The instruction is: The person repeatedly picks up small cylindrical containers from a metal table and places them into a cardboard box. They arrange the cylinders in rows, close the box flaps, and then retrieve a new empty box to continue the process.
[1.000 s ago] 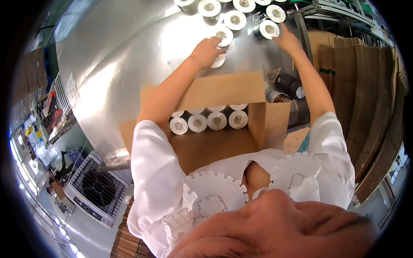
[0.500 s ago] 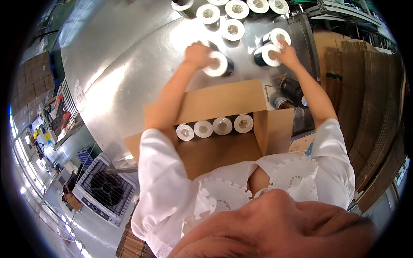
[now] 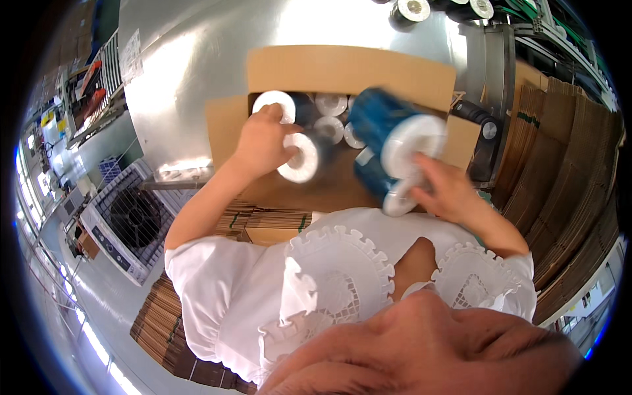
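My left hand (image 3: 262, 143) is closed on two spools over the left part of an open cardboard box (image 3: 349, 69). One spool (image 3: 278, 102) lies beyond the fingers, and the other spool (image 3: 299, 161) sits nearer me; both turn their white round ends up. In my right hand (image 3: 449, 189), two blue-wound spools (image 3: 388, 118) with white ends are gripped together, tilted over the box's right part and blurred by motion. Between the hands, several upright spools (image 3: 329, 130) show their white ends inside the box.
Beyond the box stretches a shiny metal table (image 3: 197, 79), with more spools (image 3: 413, 10) at its far side. A dark cylindrical object (image 3: 484, 122) stands right of the box. Stacked flattened cardboard (image 3: 553, 151) lines the right; a boxy fan unit (image 3: 135, 217) stands left.
Both hands have come back from the far table toward me, each carrying two spools over the box. The view has shifted, and fewer table spools show.
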Available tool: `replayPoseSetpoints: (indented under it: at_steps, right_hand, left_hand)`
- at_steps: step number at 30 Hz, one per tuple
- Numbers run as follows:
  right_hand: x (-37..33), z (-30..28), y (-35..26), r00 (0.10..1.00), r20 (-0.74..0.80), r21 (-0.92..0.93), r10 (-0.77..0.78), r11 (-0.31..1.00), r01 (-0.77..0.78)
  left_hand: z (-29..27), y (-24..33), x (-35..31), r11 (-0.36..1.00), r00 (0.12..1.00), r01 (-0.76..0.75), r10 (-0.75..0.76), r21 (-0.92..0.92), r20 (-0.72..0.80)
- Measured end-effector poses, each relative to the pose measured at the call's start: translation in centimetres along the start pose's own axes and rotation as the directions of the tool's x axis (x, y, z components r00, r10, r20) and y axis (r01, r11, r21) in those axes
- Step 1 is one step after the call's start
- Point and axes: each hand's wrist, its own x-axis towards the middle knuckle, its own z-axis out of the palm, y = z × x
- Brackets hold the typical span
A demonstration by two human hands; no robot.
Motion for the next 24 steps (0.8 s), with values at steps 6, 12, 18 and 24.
replayPoseSetpoints:
  at_steps: [6, 12, 18, 24]
  right_hand:
    - [12.0, 15.6, 3.4, 0.948, 0.235, -0.010, 0.216, 0.975, -0.220]
    - [15.1, 14.4, 2.1, 0.969, 0.218, 0.280, 0.115, 0.944, -0.175]
    - [14.9, -1.0, 13.7, 0.689, -0.519, 0.640, 0.505, 0.764, -0.078]
    - [22.4, -8.0, 27.8, 0.450, -0.490, 0.462, 0.747, 0.660, -0.592]
  left_hand:
    - [10.1, -6.7, 0.4, 0.877, 0.981, -0.166, 0.101, 0.451, 0.165]
    - [2.7, -5.0, 6.6, 0.999, 0.727, -0.047, 0.047, -0.019, 0.685]
    - [-2.0, -0.6, 22.5, 0.968, 0.920, -0.162, 0.077, -0.193, -0.384]
    - [5.5, 1.4, 40.6, 0.945, 0.938, 0.086, 0.029, 0.315, -0.344]
